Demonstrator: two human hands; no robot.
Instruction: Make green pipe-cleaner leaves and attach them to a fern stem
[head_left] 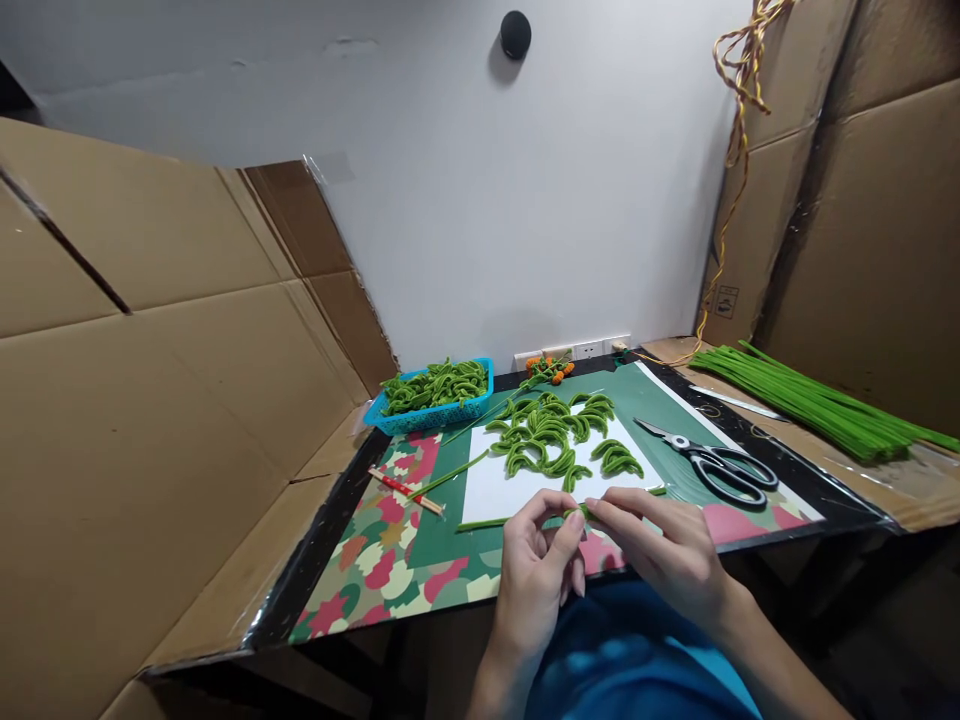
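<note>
Both hands meet at the front edge of a white sheet [484,490]. My left hand [541,550] pinches a green fuzzy stem [577,513] between thumb and forefinger. From the right, my right hand [660,540] holds the same stem with closed fingertips. Part of the stem is hidden by the fingers. Just beyond the hands, many curved green fuzzy pieces [551,425] lie in a loose group on the sheet. Another long green stem [480,524] runs along the sheet's near edge.
A blue basket [442,412] of green pieces stands back left, near orange flowers [551,370]. Black-handled scissors [712,462] lie right of the sheet, a bundle of green stems [817,400] farther right. Red-wrapped chopsticks [405,490] lie left. Cardboard walls [187,380] flank the table.
</note>
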